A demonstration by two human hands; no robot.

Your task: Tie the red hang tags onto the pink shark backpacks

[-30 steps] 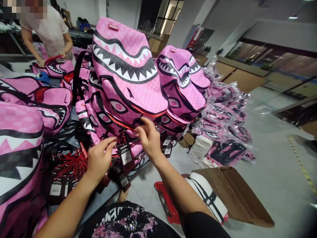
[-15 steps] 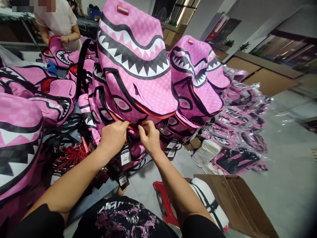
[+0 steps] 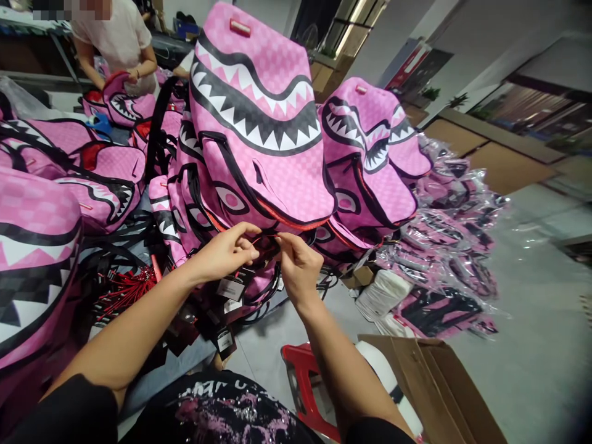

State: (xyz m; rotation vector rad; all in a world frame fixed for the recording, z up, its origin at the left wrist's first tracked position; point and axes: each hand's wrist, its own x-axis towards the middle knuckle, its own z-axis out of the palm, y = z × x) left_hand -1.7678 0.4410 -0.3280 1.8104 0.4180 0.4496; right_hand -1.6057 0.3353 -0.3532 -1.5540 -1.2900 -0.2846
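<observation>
Under the front edge of a large pink shark-mouth backpack (image 3: 266,135), my two hands work close together. My left hand (image 3: 226,250) has its thumb and fingers curled in a pinch on a thin red tag string. My right hand (image 3: 301,266) pinches the other side of that string, its fingers folded in. Black hang tags with white labels (image 3: 230,288) dangle just below my left hand. How the string runs at the fingertips is partly hidden. To the left lies a bunch of red tag strings (image 3: 127,288) with more black tags.
More pink backpacks (image 3: 108,163) cover the table at left, and another backpack (image 3: 370,135) stands at right. Plastic-wrapped bags (image 3: 444,234) are piled beyond. A red stool (image 3: 305,385) and an open cardboard box (image 3: 439,388) are near my right arm. A person in a white shirt handles a bag.
My hands have shifted slightly right, and the right hand has turned and closed more. The hang tags beneath have swung lower-left and overlap. The view has shifted a little.
</observation>
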